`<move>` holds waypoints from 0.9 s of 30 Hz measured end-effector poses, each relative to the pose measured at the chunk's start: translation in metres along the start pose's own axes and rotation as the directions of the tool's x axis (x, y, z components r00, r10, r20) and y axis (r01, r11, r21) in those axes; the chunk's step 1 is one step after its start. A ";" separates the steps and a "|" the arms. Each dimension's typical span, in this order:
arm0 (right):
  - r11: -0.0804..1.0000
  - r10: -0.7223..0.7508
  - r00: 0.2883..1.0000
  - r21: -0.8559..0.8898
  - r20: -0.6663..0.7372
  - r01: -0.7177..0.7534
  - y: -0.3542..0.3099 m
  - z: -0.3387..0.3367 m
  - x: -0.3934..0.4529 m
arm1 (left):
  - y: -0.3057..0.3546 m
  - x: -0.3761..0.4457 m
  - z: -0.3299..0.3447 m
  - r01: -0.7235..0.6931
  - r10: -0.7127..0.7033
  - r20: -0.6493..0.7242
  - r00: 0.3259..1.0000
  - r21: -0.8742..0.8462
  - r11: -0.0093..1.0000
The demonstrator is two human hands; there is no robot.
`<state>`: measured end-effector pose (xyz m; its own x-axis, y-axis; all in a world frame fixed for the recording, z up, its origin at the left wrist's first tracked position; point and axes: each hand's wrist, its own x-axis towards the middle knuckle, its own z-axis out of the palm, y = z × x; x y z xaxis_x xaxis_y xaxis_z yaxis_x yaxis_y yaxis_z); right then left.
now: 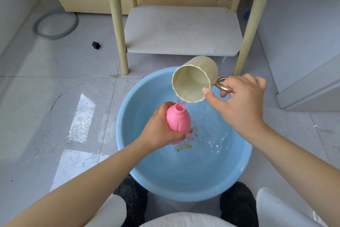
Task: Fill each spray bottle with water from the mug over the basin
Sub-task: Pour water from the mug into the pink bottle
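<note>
A pink spray bottle [178,119] without its cap is held upright over the blue basin [184,177], its open neck pointing up. My left hand [160,128] grips its body from the left. My right hand [239,101] holds the cream mug [193,77] by its metallic ring handle, thumb on the rim. The mug is tipped on its side with its mouth towards me, and a thin stream of water falls from its lower rim onto the bottle's neck. Water in the basin ripples below.
The basin stands on a grey tiled floor between my dark shoes [132,197]. Behind it is a wooden-legged stand with a grey low shelf [184,29]. A grey ring [55,26] and a small black block [96,45] lie at the left.
</note>
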<state>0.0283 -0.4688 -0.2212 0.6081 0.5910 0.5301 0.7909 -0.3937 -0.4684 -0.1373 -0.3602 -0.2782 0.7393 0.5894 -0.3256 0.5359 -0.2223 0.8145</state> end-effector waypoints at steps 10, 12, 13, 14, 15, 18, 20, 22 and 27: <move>0.999 -0.041 0.999 -0.019 -0.023 0.041 -0.001 0.000 -0.001 | 0.001 -0.002 -0.001 -0.005 0.005 0.004 1.000 -0.004 1.000; 0.998 -0.052 0.998 -0.023 -0.027 0.052 -0.001 0.000 -0.001 | 0.000 -0.002 -0.001 -0.009 0.010 0.002 1.000 -0.007 1.000; 0.998 -0.060 0.998 -0.023 -0.030 0.059 -0.001 0.000 -0.001 | 0.000 -0.002 -0.001 -0.010 0.010 0.002 1.000 -0.006 1.000; 0.997 -0.069 0.997 -0.023 -0.036 0.068 -0.001 0.000 -0.001 | 0.000 -0.002 -0.001 -0.010 0.010 0.002 1.000 -0.008 1.000; 0.997 -0.079 0.996 -0.023 -0.042 0.078 -0.002 0.000 -0.001 | 0.000 -0.002 -0.001 -0.009 0.009 0.002 1.000 -0.010 1.000; 0.994 -0.106 0.993 -0.027 -0.051 0.104 -0.001 0.001 -0.002 | -0.001 -0.001 -0.001 -0.011 0.011 -0.005 1.000 -0.010 1.000; 0.992 -0.122 0.991 -0.029 -0.055 0.120 -0.001 0.001 -0.002 | -0.001 -0.001 -0.001 -0.010 0.010 -0.008 1.000 -0.011 1.000; 0.991 -0.133 0.989 -0.030 -0.059 0.131 -0.001 0.001 -0.001 | -0.001 -0.001 -0.002 -0.011 0.011 -0.007 1.000 -0.009 1.000; 0.988 -0.151 0.987 -0.040 -0.059 0.149 -0.002 0.001 -0.001 | -0.002 -0.001 -0.001 -0.007 0.007 -0.006 1.000 -0.005 1.000</move>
<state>0.0259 -0.4681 -0.2212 0.4843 0.6012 0.6356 0.8749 -0.3287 -0.3557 -0.1394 -0.3593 -0.2787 0.7410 0.5921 -0.3168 0.5283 -0.2227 0.8193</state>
